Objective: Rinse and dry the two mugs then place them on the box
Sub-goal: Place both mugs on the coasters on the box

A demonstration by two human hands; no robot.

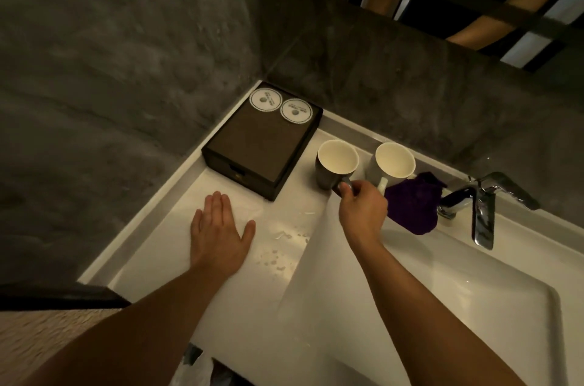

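Slips are your main worry here. Your left hand (221,227) lies flat on the white counter (151,259), fingers straight and together, and droplets (278,246) glisten just right of it. A wet palm or a wet mug base could skid on that glossy surface.

Beyond your left hand, the box (262,145) sits in the far left corner, with two round coasters (265,99) at its far end. A mug set down carelessly could miss them or push them askew.

Your right hand (363,208) pinches the handle of the dark mug (331,171), which appears to stand upright just right of the box. Swing it too wide and it may knock the white mug (393,164) close beside it, and glazed ceramic could chip.

The box is a matte, dark rectangle with a faintly grainy lid. Both mugs are smooth cylinders with pale cream insides. Right of them, the purple cloth (414,208) lies soft and crumpled beside the angular, mirror-bright chrome tap (480,205). The sink (442,291) below is rectangular, white and glossy.
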